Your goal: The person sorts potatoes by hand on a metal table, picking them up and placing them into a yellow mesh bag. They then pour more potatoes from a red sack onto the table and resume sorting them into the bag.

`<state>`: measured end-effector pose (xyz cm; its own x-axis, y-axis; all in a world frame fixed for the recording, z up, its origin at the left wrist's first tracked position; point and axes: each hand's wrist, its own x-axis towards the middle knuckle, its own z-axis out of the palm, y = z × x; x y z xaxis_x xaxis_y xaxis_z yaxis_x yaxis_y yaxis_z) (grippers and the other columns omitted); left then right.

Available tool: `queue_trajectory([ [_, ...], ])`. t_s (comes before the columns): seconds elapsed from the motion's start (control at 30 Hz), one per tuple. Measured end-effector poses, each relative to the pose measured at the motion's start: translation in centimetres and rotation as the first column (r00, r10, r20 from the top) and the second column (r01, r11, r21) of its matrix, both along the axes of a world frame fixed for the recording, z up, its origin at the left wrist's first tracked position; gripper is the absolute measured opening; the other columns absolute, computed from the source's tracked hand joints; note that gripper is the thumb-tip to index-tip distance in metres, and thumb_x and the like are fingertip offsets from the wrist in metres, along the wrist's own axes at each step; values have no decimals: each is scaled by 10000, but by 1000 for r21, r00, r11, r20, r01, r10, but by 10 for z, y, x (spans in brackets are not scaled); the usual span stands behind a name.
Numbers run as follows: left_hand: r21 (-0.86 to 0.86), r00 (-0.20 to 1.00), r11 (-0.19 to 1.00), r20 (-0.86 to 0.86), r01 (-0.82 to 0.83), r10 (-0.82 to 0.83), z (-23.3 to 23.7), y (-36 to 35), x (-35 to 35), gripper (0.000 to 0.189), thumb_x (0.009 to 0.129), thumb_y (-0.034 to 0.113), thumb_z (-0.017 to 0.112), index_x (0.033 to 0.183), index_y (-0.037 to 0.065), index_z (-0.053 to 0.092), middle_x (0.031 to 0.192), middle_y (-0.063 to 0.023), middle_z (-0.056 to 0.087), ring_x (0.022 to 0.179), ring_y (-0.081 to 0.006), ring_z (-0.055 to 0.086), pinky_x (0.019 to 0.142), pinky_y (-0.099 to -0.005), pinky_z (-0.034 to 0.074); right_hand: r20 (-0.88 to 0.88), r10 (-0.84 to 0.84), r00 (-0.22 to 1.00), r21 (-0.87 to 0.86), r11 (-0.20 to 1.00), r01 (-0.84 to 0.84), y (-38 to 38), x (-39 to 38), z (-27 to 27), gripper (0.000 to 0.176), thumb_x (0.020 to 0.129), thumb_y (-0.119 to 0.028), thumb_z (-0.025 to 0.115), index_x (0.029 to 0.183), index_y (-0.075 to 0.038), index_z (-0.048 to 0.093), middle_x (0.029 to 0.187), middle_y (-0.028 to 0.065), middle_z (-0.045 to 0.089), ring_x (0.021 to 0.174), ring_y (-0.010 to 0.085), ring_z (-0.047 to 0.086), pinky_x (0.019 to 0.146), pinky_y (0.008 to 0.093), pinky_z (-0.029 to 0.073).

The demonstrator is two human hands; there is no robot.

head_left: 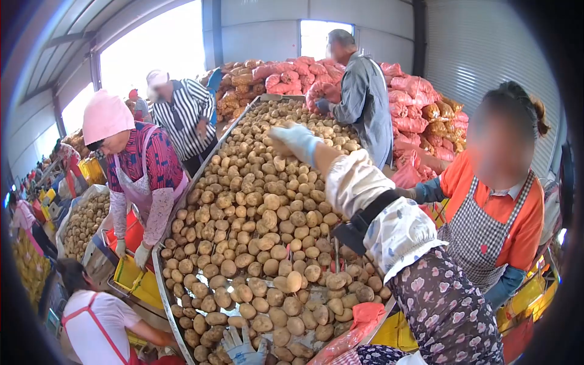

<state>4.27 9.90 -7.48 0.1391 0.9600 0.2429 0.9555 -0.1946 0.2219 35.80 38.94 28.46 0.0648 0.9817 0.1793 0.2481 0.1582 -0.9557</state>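
Across the metal-rimmed table (160, 277), potatoes (269, 219) lie densely. The gloved left hand (243, 348) sits at the near end — fingers spread; the gloved right hand (295, 142) extends farther over them — grip indeterminable.

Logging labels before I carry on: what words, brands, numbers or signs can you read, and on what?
None: no text can be read anywhere in this view.
Pink-red sacks: no lettering can be made out.
Checked apron: its red patch is too small to read.
Gloved left hand and gloved right hand: no legible marking.
Black arm strap: no legible marking.
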Motion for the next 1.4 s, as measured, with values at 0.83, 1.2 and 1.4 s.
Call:
queue_trajectory([
  [0.83,273,744,849,409,452,-528,89,-16,102,824,677,357,789,1344,66,402,1297,-261,431,1184,-435,441,999,-506,378,-332,288,898,-443,793,-418,-290,-52,-242,515,1016,-417,313,1287,6,425,1270,85,469,1156,168,444,981,286,356],
  [1.2,-45,707,945,676,324,-210,82,-52,86,699,674,315,802,1210,29,456,1159,-172,521,1018,-305,547,850,-387,471,312,479,820,-613,761,-211,-319,-81,-217,605,937,-559,403,1342,-117,488,1217,197,598,1147,314,563,982,356,406],
  [1.4,-380,568,921,778,86,268,106,-57,73,513,798,247,717,1192,17,481,995,-124,607,849,-264,634,731,-347,522,356,487,798,-471,831,-297,-333,-69,-207,589,920,-468,507,1395,-135,403,1130,259,613,1106,364,576,948,385,436],
])
